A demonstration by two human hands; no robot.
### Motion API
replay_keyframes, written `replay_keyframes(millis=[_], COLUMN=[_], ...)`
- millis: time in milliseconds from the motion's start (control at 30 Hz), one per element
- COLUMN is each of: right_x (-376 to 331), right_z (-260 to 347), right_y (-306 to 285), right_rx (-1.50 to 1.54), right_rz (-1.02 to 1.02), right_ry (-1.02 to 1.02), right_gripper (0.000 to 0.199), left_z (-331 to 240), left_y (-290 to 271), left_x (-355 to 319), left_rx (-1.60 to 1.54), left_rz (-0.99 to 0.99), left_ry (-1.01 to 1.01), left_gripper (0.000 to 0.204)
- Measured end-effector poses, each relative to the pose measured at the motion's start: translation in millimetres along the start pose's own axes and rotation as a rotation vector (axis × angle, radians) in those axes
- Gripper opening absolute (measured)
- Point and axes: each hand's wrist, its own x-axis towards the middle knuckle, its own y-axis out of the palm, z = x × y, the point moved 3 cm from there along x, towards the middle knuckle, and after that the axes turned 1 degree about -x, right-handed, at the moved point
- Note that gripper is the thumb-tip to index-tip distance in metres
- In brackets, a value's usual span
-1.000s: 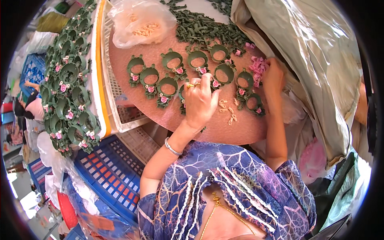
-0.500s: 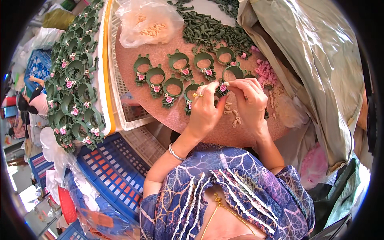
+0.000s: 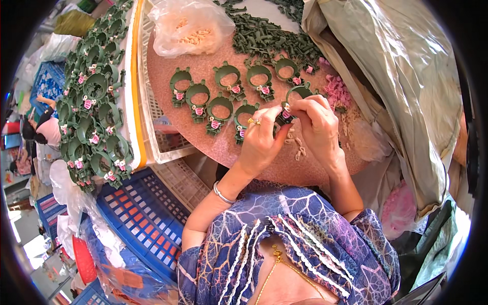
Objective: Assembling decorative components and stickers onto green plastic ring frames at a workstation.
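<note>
Near the table's front edge, my left hand grips a dark green plastic figure with a ring-shaped head and a pink striped piece on its body. My right hand is closed at the same figure, its thumb and fingertips pinching at the pink part. Any small piece between those fingertips is hidden. Similar green figures lie in loose rows left of and beyond my hands, each with a pink striped piece. Just below my fingers lie several small cream-coloured pieces.
Dark green parts are heaped at the back, beside pink pieces. A clear bag holds cream pieces. On the left, many figures fill a tray above a blue basket. Grey-green sheeting hangs on the right.
Both hands stay together at the figure and have shifted slightly; the right fingers have come lower over its pink part. The figures lying on the table are almost unmoved.
</note>
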Motion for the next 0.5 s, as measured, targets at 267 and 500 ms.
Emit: replay_keyframes(millis=[267, 500], right_x=[22.1, 28.3], right_z=[-6.8, 4.5], right_y=[-17.6, -16.6], right_rx=[-0.013, -0.150], right_rz=[0.261, 0.342], right_ry=[-0.196, -0.262], right_gripper=[0.023, 0.023], left_z=[1.1, -7.4], left_y=[-6.9, -8.8], left_x=[2.1, 7.4], left_rx=[-0.184, 0.070], left_rz=[0.030, 0.067], left_ry=[-0.135, 0.125], left_gripper=[0.048, 0.047])
